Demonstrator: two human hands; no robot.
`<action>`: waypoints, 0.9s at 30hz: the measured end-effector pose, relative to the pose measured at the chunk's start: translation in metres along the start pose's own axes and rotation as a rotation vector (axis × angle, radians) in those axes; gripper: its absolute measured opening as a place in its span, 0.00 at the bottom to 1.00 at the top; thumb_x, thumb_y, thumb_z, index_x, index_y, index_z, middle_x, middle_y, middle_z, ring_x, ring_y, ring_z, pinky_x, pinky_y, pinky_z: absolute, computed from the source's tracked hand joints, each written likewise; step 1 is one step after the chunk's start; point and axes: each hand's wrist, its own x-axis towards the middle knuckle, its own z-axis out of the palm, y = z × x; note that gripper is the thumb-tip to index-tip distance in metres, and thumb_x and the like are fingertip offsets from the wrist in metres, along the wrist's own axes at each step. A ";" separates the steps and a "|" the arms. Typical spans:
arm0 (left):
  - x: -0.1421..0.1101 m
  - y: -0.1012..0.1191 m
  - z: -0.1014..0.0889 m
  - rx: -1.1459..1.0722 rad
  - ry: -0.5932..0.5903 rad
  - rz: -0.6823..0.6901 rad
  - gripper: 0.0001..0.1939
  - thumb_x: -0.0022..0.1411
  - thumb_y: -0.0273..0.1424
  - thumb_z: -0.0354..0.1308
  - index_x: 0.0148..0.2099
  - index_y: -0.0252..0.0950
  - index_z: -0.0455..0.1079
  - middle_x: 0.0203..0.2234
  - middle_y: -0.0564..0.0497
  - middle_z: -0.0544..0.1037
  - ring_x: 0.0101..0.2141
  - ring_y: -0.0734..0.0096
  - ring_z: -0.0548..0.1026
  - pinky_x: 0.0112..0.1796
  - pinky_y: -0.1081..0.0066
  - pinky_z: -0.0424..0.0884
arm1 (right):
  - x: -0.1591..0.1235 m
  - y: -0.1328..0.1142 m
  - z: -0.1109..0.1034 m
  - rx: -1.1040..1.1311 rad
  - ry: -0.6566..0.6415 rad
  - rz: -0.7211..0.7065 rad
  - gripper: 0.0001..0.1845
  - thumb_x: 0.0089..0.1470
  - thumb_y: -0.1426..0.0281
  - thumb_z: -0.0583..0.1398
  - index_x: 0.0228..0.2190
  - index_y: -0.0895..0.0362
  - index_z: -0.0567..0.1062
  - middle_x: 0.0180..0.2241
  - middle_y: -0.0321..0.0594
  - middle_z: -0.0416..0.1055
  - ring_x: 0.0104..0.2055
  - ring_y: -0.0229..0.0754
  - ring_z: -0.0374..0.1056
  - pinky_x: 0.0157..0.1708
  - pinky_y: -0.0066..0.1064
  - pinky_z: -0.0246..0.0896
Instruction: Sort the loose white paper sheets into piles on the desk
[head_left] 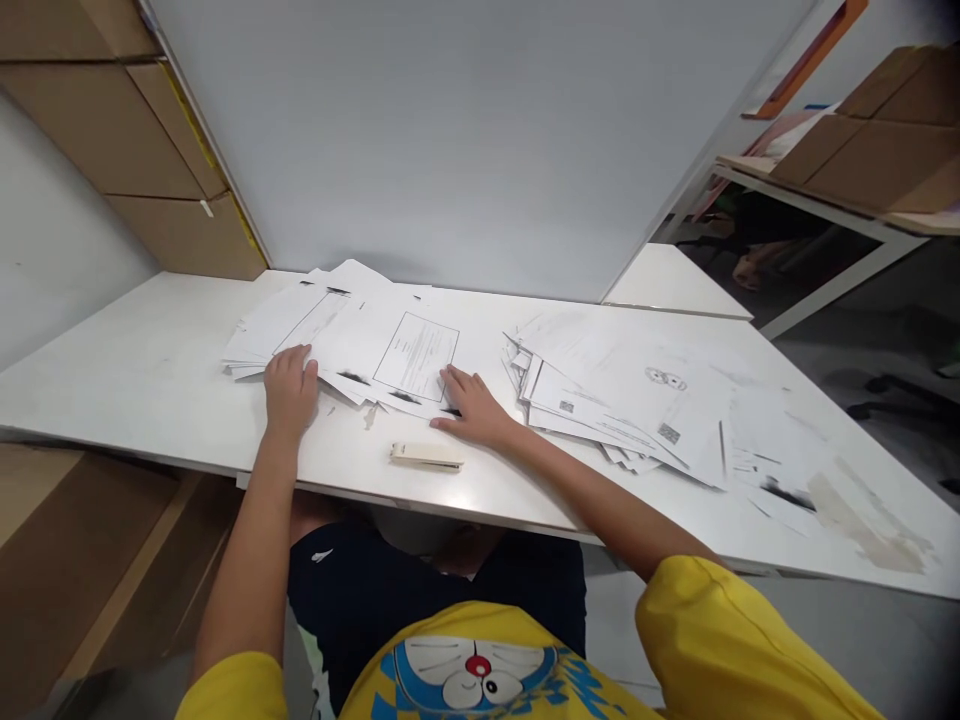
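Note:
My left hand (pixel 291 388) rests on the near edge of a spread stack of printed sheets (pixel 300 312), its fingers lying on the paper and the thumb apart. To the right, my right hand (pixel 474 408) lies open at the corner of a sheet with a boxed block of text (pixel 417 352), its fingertips touching the paper. This sheet overlaps others, and dark smudges show along their near edges. Between my hands, nearer to me, a cream stapler (pixel 427 457) lies on the white table, touched by neither hand.
A second, untidy pile of printed papers (pixel 615 405) lies to the right on the table (pixel 187 400). A grey panel (pixel 465 140) rises behind the sheets. Cardboard boxes (pixel 180 235) stand at the far left, and another box (pixel 892 150) sits on a table at the right.

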 end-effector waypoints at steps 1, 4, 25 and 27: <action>0.001 0.002 0.001 0.019 0.022 -0.041 0.27 0.70 0.40 0.40 0.60 0.34 0.71 0.59 0.36 0.74 0.64 0.49 0.65 0.66 0.49 0.54 | -0.001 -0.002 0.002 -0.010 0.011 -0.004 0.53 0.61 0.41 0.55 0.72 0.62 0.47 0.75 0.63 0.38 0.77 0.64 0.36 0.72 0.62 0.30; 0.003 0.012 0.006 0.026 0.039 -0.094 0.27 0.70 0.40 0.40 0.60 0.33 0.71 0.55 0.35 0.76 0.59 0.46 0.68 0.63 0.47 0.58 | -0.001 -0.009 0.006 0.001 0.026 -0.022 0.47 0.64 0.50 0.56 0.72 0.63 0.49 0.75 0.63 0.36 0.77 0.63 0.37 0.72 0.62 0.32; 0.008 0.102 0.070 -0.819 0.212 -0.261 0.29 0.53 0.29 0.68 0.58 0.37 0.68 0.54 0.40 0.75 0.57 0.59 0.74 0.62 0.57 0.66 | 0.013 0.005 0.008 0.126 0.069 -0.324 0.34 0.69 0.58 0.55 0.70 0.61 0.58 0.75 0.56 0.40 0.78 0.53 0.37 0.74 0.52 0.36; 0.010 0.103 0.071 -0.823 0.142 -0.246 0.18 0.53 0.30 0.69 0.47 0.36 0.72 0.43 0.44 0.79 0.50 0.60 0.78 0.60 0.56 0.69 | 0.013 0.007 0.008 0.177 0.163 -0.281 0.35 0.68 0.57 0.55 0.69 0.58 0.60 0.75 0.54 0.43 0.78 0.54 0.39 0.75 0.55 0.31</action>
